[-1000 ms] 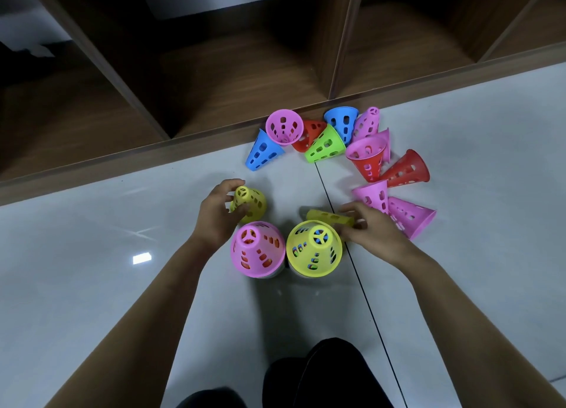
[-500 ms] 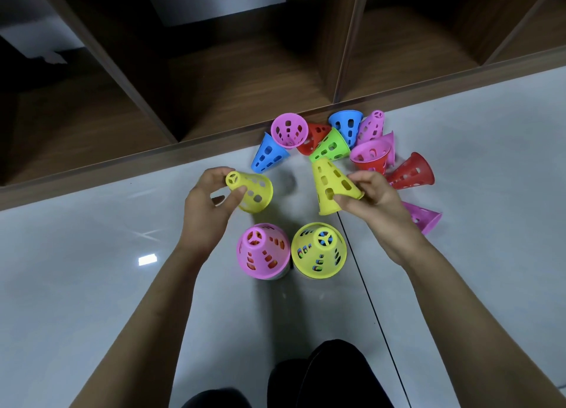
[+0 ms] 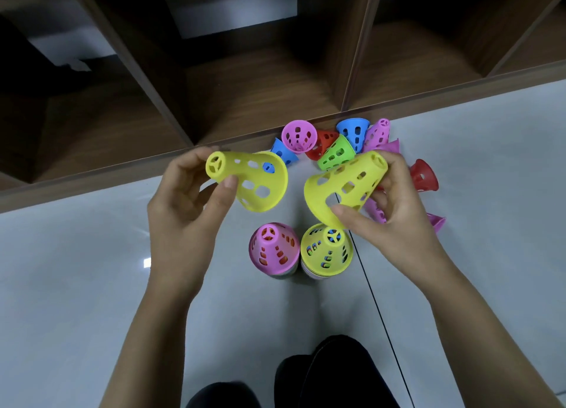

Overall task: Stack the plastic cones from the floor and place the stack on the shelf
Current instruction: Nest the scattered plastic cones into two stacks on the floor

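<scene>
A person's left hand (image 3: 183, 211) grips a perforated yellow plastic cone (image 3: 248, 181) near its narrow end. The thumb presses the near side, the fingers curl round the far side, and the wide mouth points right. Below and to the right, two stacks of nested cones stand upright on the floor, side by side. These are a pink-topped stack (image 3: 274, 248) and a yellow-topped stack (image 3: 326, 250), with other colours showing through their holes.

Above the yellow-topped stack, the right hand (image 3: 395, 218) holds a second yellow plastic cone (image 3: 346, 187). Its thumb is on the wide rim and its fingers wrap the narrow end. This cone's mouth faces down and left, and the two held cones are apart in the air.

Behind the hands, loose cones lie clustered at the foot of the shelf. A pink cone (image 3: 298, 136) lies with its mouth toward the camera, alongside a blue cone (image 3: 283, 155), a red cone (image 3: 323, 141) and a green cone (image 3: 335, 155). Farther right are a second blue cone (image 3: 352, 132), a second pink cone (image 3: 376, 133) and a second red cone (image 3: 424, 176). More pink ones are partly hidden by the right hand.

The floor (image 3: 76, 285) is pale grey and glossy, with a dark seam (image 3: 376, 309) running toward the camera. The shelf (image 3: 245, 101) is dark brown wood, divided by uprights into open compartments. Dark trouser knees (image 3: 321, 374) show at the bottom edge.
</scene>
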